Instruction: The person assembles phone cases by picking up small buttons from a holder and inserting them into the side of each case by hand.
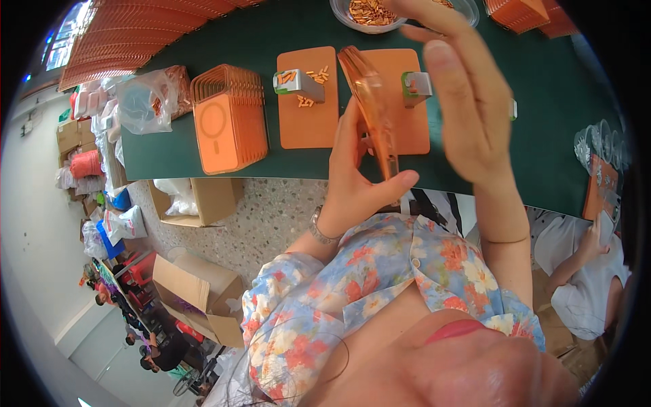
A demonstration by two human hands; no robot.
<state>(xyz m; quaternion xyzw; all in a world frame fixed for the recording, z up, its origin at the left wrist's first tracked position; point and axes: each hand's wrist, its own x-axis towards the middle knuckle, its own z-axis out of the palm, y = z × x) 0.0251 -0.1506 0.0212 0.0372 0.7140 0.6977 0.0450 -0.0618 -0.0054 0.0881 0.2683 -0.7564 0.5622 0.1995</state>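
My left hand (359, 159), with a wristwatch on its wrist, grips a translucent orange phone case (371, 98), held on edge above the table. My right hand (471, 112) is raised to the right of the case, fingers stretched out and nothing visible in it. Below them lie two orange mats, a left mat (295, 132) and a right mat (410, 139). A small grey block (310, 87) with a green edge rests on the left mat among small orange pieces (306, 102). Another grey block (422, 85) stands on the right mat.
A stack of orange phone cases (230, 125) stands on the dark green table (163, 152), beside a plastic bag (146, 102). Clear bowls (366, 28) with small orange parts sit at the far edge. More orange cases (129, 34) line the back left. Another person's hand (597, 237) is at right.
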